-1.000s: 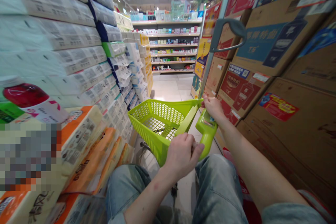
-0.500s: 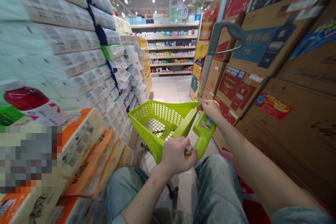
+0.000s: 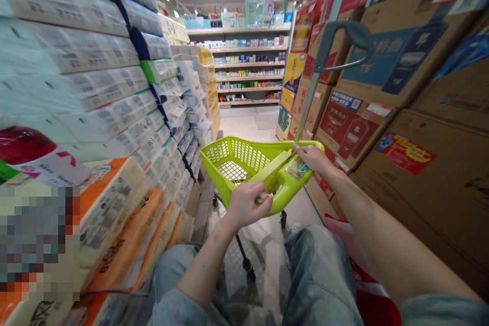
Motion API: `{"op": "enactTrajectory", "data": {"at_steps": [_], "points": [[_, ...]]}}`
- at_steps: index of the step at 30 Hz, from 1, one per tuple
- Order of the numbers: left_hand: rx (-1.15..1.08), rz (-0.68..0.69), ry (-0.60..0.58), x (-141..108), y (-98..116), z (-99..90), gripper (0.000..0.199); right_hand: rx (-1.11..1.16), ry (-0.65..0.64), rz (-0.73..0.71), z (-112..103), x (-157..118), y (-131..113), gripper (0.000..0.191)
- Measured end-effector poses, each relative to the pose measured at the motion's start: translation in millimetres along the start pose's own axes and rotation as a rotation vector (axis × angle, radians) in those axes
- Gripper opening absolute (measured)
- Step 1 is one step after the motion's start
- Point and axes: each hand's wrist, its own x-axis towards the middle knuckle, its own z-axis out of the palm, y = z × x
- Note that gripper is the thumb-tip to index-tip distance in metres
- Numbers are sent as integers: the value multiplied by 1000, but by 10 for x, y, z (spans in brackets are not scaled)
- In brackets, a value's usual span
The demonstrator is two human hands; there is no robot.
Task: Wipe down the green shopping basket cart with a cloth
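Observation:
A lime-green shopping cart with a perforated plastic basket stands in front of my legs, angled toward the far left. Nothing shows in the visible part of its basket. My left hand is curled around the left part of the cart's handle, knuckles up. On the right end of that handle my right hand is closed, its thumb side toward the basket. A small display panel is set into the handle between the hands.
Stacked tissue packs line the left side, with a red-drink bottle on nearer packs. Cartons are piled along the right. A grey pole with a hooked grip rises beyond the cart. Product shelves cross the aisle's far end.
The cart has shifted a little forward and to the right, and its handle sits at a different angle. Both hands have stayed on it, the left one moving up and farther from me.

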Motion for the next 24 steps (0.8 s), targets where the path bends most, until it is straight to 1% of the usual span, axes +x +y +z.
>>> {"op": "enactTrajectory", "data": {"at_steps": [4,7,10,13,15,17,20,22,24], "points": [[46,-16,36,40,-143,-60,23,-82,56,171,51,32,-132,68],[138,-46,100,13,-181,-85,25,-88,97,242,71,44,-245,71],[279,-24,214,-22,-158,-50,23,-68,119,276,79,42,-308,71],[407,20,331,-25,-86,39,18,-57,123,288,78,22,-343,75],[450,55,383,-14,-20,100,17,-50,123,292,78,3,-364,78],[448,95,392,-11,48,138,20,-44,121,299,78,-9,-378,80],[415,143,359,-51,113,129,24,-48,96,316,70,23,-346,76],[399,168,333,-107,116,92,24,-61,37,303,53,81,-272,70],[383,192,314,-167,96,50,21,-71,-55,246,32,149,-166,63]]}}
